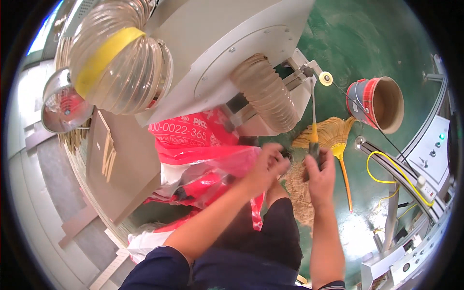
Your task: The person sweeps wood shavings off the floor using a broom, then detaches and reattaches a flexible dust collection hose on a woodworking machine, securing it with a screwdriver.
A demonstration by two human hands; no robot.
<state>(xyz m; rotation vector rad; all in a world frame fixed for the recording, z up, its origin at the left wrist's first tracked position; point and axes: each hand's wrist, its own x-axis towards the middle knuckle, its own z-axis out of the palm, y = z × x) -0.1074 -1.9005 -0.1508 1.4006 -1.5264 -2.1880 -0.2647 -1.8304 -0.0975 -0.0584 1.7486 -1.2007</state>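
My right hand [321, 178] is closed around the dark handle of a long screwdriver [314, 133]. Its yellow collar and thin metal shaft point away from me, with the tip near a bracket on the grey machine [290, 63]. To the left of it, my left hand [268, 166] is smeared by motion. Its fingers look bent, and whether they hold anything does not show. Just beyond those fingers is a small dark round thing [287, 155], too hidden to name. Red and clear plastic bags [208, 154] lie beneath my left forearm.
Ribbed clear hoses [121, 63] join the machine. Sawdust [297, 193] covers the green floor near my knee. A straw broom [333, 137] lies beyond my right hand, with a red-and-grey bucket [374, 104] farther off. Boards [118, 164] lean at left; a control panel [432, 145] stands at right.
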